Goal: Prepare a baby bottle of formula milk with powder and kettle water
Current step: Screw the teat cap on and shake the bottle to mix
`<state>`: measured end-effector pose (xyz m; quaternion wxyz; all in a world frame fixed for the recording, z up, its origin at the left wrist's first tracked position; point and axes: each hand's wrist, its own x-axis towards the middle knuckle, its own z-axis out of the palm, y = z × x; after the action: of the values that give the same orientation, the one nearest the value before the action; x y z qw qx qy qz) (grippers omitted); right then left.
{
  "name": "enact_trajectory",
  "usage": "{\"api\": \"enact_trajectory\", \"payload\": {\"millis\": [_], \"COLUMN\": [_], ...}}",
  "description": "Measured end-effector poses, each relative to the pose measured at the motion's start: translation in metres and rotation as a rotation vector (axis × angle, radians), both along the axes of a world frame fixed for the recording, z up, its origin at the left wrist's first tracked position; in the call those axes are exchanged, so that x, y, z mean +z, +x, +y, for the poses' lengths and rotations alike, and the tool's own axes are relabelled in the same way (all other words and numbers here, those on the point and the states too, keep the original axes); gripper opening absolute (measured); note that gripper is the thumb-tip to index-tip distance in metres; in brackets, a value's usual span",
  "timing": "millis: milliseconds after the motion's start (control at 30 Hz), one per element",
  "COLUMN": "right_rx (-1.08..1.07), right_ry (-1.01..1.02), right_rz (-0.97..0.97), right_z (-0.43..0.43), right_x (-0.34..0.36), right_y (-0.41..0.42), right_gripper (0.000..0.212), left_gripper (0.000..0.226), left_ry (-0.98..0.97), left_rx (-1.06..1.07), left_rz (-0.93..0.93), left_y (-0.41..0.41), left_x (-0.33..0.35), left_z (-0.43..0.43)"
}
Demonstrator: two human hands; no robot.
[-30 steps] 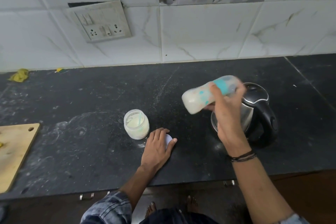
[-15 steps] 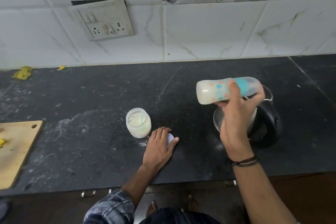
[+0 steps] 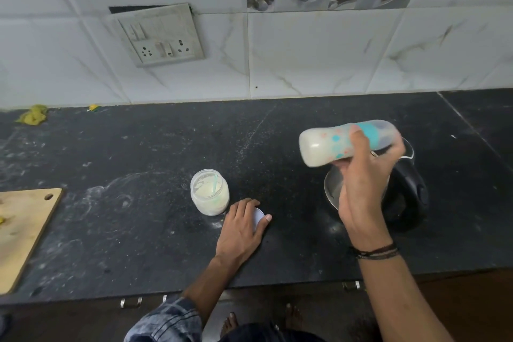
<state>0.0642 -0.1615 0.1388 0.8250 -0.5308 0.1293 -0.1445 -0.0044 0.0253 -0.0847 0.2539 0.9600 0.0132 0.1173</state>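
Note:
My right hand (image 3: 363, 189) grips a baby bottle (image 3: 327, 144) full of white milk, held almost sideways in the air with its base to the left and its teal collar by my fingers. Behind that hand stands a black and steel kettle (image 3: 408, 197), partly hidden. An open jar of formula powder (image 3: 209, 191) with a pale scoop handle inside stands on the black counter (image 3: 138, 230). My left hand (image 3: 241, 228) rests flat on a white lid (image 3: 258, 216) just right of the jar.
A wooden chopping board (image 3: 25, 230) lies at the left counter edge. Yellow scraps (image 3: 33, 117) sit by the tiled wall. A switch and socket plate (image 3: 158, 36) hangs on the wall. Powder dusts the counter. Bare feet show below the counter front.
The bottle has swung in my right hand, from tilted with its base down-left to nearly level, and shifted slightly right. My left hand stays on the lid.

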Motion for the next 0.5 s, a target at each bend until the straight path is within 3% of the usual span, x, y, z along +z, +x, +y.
{"api": "enact_trajectory", "payload": {"millis": [167, 267, 333, 400, 500], "right_rx": [0.212, 0.052, 0.093, 0.268, 0.2], "right_ry": [-0.171, 0.005, -0.039, -0.208, -0.138], "right_rz": [0.07, 0.051, 0.064, 0.073, 0.042], "right_z": [0.002, 0.003, 0.005, 0.005, 0.003], "right_x": [-0.008, -0.008, -0.008, -0.011, -0.001], "right_y": [0.002, 0.003, 0.004, 0.003, 0.001], "right_gripper": [0.06, 0.06, 0.061, 0.058, 0.057], "left_gripper": [0.051, 0.053, 0.053, 0.053, 0.054], "left_ry": [-0.003, -0.003, -0.003, -0.013, -0.014], "left_rx": [-0.007, 0.001, -0.001, -0.003, 0.001], "left_rz": [0.011, 0.016, 0.018, 0.022, 0.021], "left_y": [0.0, 0.0, 0.0, 0.0, 0.0], "left_x": [0.001, 0.002, 0.002, 0.002, 0.001], "left_z": [0.001, 0.0, 0.0, 0.001, 0.0]}}
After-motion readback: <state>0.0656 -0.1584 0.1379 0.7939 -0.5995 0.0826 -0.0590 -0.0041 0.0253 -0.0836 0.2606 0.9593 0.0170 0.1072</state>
